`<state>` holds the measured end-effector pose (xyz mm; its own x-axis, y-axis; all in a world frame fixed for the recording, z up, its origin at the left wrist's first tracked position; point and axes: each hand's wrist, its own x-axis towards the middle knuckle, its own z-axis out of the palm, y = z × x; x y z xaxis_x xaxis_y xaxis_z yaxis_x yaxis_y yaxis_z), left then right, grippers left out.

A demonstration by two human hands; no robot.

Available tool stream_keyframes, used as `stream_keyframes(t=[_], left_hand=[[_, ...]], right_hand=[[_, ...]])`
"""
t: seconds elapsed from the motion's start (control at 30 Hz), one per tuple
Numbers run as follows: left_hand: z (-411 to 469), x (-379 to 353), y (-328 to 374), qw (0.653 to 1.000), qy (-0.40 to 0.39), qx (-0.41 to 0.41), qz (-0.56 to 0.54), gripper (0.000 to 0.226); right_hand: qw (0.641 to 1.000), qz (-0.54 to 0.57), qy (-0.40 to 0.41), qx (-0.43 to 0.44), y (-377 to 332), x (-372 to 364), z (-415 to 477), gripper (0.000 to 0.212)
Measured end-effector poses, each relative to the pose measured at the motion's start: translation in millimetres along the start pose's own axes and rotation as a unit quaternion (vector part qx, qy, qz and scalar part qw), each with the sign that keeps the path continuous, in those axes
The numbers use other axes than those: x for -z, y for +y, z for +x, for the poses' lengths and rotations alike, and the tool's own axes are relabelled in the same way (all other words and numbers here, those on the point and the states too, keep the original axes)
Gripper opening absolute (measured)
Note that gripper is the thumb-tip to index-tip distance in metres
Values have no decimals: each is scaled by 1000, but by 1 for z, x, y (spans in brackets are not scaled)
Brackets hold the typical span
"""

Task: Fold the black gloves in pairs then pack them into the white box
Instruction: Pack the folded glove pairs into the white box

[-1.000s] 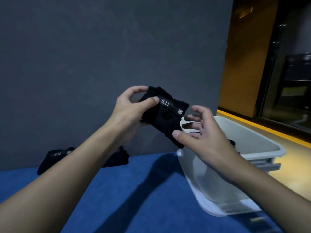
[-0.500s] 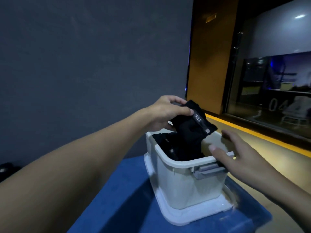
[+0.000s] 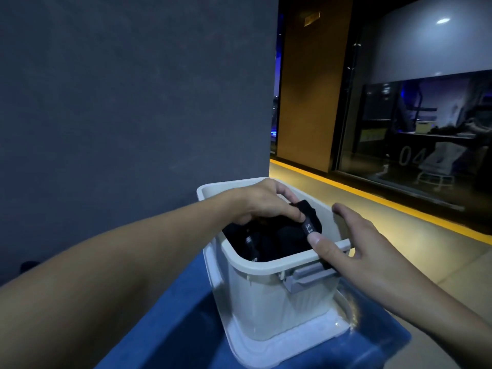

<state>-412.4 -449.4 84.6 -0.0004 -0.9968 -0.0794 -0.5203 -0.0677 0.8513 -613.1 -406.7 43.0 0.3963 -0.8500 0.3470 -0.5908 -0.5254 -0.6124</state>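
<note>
Gripping black gloves [image 3: 310, 213] within white box [image 3: 266, 266] rim

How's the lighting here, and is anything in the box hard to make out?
Head view: dim, bluish light; the black gloves in the white box merge into one dark mass, only white strap lettering stands out. Head view, upper right: a bright light spot glares, and the window glass below is dark.

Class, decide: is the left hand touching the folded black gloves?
Touching. Head view shows the left hand pinching the folded black gloves inside the white box.
</note>
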Motion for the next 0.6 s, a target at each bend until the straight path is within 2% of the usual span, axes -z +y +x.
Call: stream_keyframes(t=[0.13,0.33,0.5,0.6], left_hand=[[4,-1,-7,998,2,-12,59,37],[6,6,-14,987,-5,-103,123,43],[5,9,-19,975,-42,-168,138,41],[6,7,-21,966,-65,-178,174,42]], right_hand=[[1000,-12,-1,-1,-3,0,-1,107],[1000,-16,-3,1,-2,0,0,107],[1000,-13,-3,3,-3,0,0,106],[1000,-17,-6,5,-2,0,0,105]])
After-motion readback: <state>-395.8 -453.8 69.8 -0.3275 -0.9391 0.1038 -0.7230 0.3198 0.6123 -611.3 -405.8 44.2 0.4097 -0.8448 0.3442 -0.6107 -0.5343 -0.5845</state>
